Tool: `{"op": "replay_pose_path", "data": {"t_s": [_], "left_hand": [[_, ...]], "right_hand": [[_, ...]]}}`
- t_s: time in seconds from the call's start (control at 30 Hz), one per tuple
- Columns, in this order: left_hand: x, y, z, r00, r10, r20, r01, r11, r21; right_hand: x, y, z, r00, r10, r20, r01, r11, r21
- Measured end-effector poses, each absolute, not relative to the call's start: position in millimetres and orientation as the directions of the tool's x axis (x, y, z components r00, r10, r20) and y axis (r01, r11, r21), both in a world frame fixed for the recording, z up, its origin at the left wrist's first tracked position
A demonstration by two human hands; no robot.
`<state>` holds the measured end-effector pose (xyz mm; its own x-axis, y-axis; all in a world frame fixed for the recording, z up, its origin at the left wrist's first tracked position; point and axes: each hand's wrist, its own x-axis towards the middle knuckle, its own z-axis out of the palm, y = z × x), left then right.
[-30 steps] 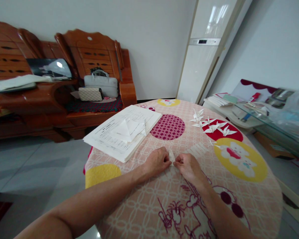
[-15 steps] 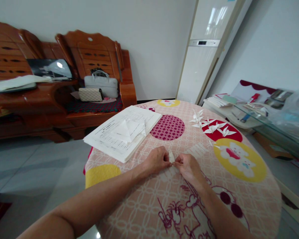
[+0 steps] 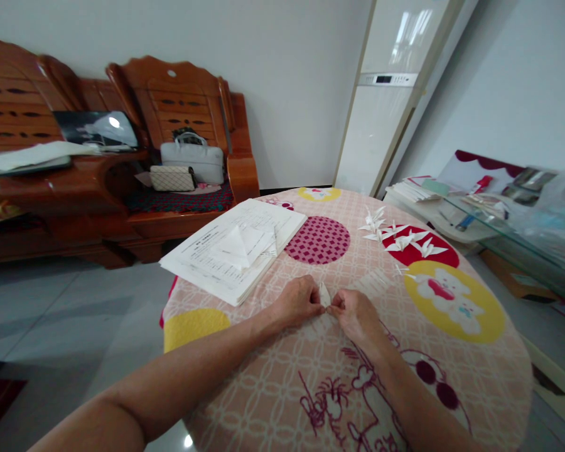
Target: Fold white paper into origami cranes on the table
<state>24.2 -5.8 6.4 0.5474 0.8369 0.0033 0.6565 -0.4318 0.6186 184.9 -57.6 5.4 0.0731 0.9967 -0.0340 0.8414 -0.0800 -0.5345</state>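
Between my two hands, just above the patterned tablecloth (image 3: 273,389), is a small piece of folded white paper (image 3: 324,294) with a pointed tip facing away from me. My left hand (image 3: 300,301) pinches its left side, fingers closed. From the right, my right hand (image 3: 356,312) pinches the paper near its lower end with thumb and fingertips. The fingertips of both hands nearly meet there and hide part of the folds. Several folded paper cranes (image 3: 405,240) lie together farther off at the right of the table.
A stack of printed sheets (image 3: 207,257) with a folded paper piece (image 3: 241,247) on top sits at the table's left. Beyond stand a wooden bench (image 3: 179,81) with bags and a tall white cabinet unit (image 3: 381,119). A glass-topped side table (image 3: 508,242) holds papers at right.
The view has shifted very slightly. Both hands stay at the same spot, still pinching the folded paper, with hardly any visible movement.
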Motion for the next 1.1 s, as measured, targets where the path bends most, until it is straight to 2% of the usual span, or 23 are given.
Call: {"op": "replay_pose_path", "data": {"t_s": [0.27, 0.43, 0.73, 0.9, 1.1], "left_hand": [[22.9, -7.1, 2.3, 0.452, 0.89, 0.062, 0.642, -0.373, 0.67], [22.8, -5.6, 1.6, 0.5, 0.865, 0.029, 0.623, -0.383, 0.683], [23.4, -8.6, 3.5, 0.552, 0.834, 0.01, 0.496, -0.337, 0.8], [26.0, -6.5, -4.1, 0.545, 0.837, 0.047, 0.363, -0.287, 0.886], [22.8, -0.5, -3.1, 0.611, 0.792, 0.011, 0.073, -0.07, 0.995]], "right_hand": [[190.7, -61.7, 3.1, 0.061, 0.998, -0.02, 0.74, -0.059, -0.671], [191.6, -61.3, 5.2, 0.044, 0.998, -0.039, 0.703, -0.059, -0.709], [197.2, -59.5, -1.9, -0.014, 0.996, -0.09, 0.536, -0.069, -0.841], [197.3, -58.8, -1.8, -0.047, 0.992, -0.118, 0.424, -0.087, -0.902], [196.0, -60.1, 1.1, 0.006, 0.988, -0.152, 0.307, -0.147, -0.94]]}}
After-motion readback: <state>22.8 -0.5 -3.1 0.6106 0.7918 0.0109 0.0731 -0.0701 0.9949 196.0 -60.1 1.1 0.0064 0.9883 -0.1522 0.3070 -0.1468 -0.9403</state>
